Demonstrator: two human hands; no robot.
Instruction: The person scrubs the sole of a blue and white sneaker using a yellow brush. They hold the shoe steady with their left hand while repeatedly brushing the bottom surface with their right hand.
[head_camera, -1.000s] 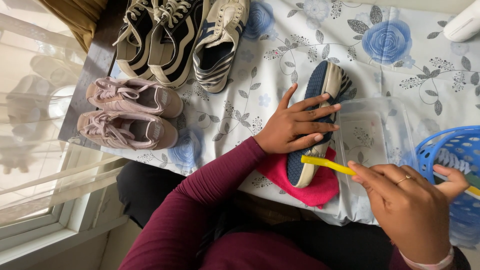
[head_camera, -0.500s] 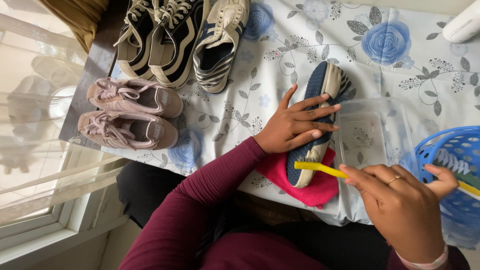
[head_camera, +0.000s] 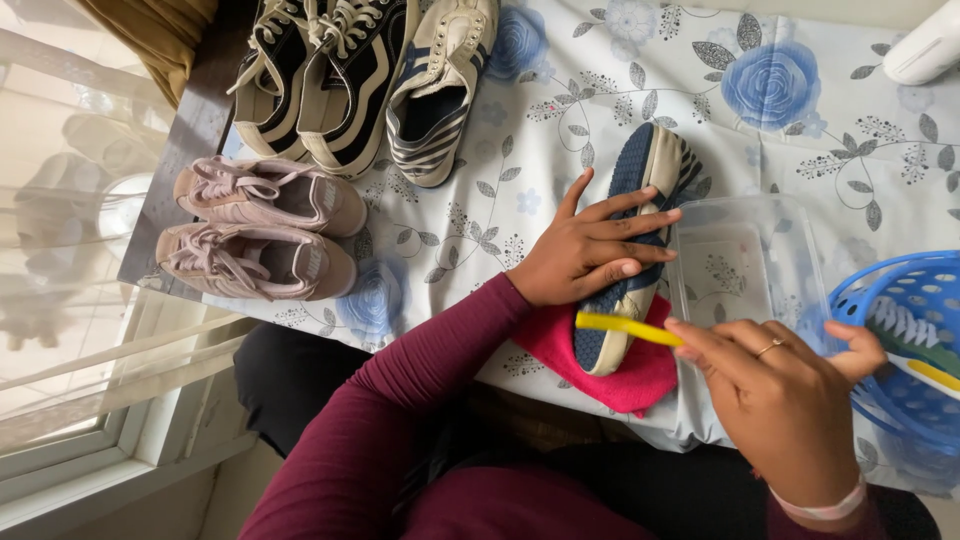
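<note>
- Navy-soled shoe (head_camera: 640, 215): lies sole up on the floral tablecloth (head_camera: 800, 150), heel on a pink cloth (head_camera: 600, 365).
- Change: the yellow toothbrush (head_camera: 622, 325) tip has advanced from beside the clear plastic tub (head_camera: 750, 265) onto the shoe's heel; brush contact appears begun.
- Left hand (head_camera: 590, 250): fingers spread flat, pressing the sole.
- Right hand (head_camera: 780, 400): fingers curled, gripping the toothbrush handle.
- Nearby: blue basket (head_camera: 905, 290); pink sneakers (head_camera: 260, 225).

Bright soft daylight from the window (head_camera: 70, 380) at left, sheer curtain (head_camera: 60, 200) washed out with glare, gentle shadows beneath the hands and shoes, sharp focus across the bench (head_camera: 560, 110), slight wide-angle stretch at edges
</note>
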